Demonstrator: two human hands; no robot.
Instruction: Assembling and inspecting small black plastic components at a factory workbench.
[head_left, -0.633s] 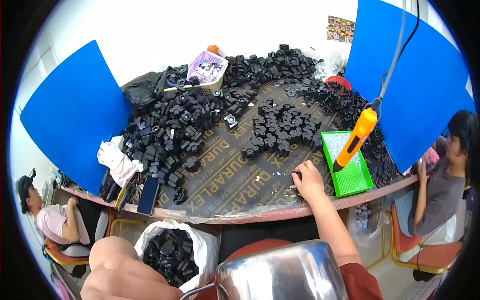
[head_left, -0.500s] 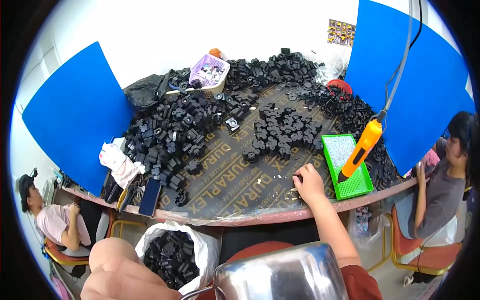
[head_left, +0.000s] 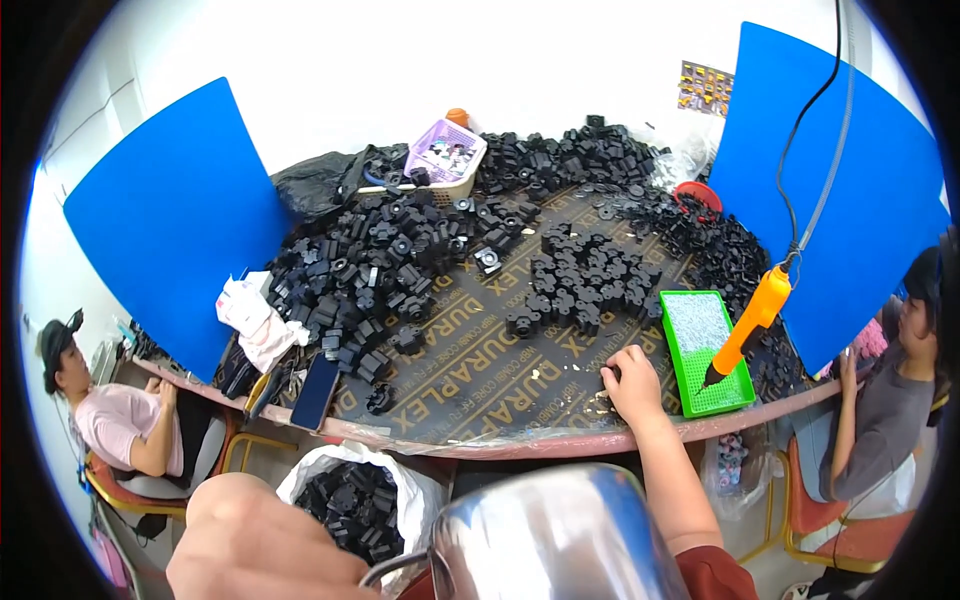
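On the dark table (head_left: 455, 390), the right hand (head_left: 634, 385) lies half-curled near the front edge (head_left: 480, 445); whether it pinches anything cannot be told. The left hand (head_left: 260, 545) grips a steel mug (head_left: 560, 540). Rightward, a hanging orange screwdriver (head_left: 757, 318) and green tray (head_left: 722, 402) obstruct; bare surface extends leftward to heaped black parts (head_left: 350, 290).

Bright white wall (head_left: 330, 60), blue panels (head_left: 165, 220) either side, dark printed tabletop (head_left: 480, 400), red-seated chairs (head_left: 855, 537)

Head-worn fisheye, near the table (head_left: 455, 400), facing down and forward
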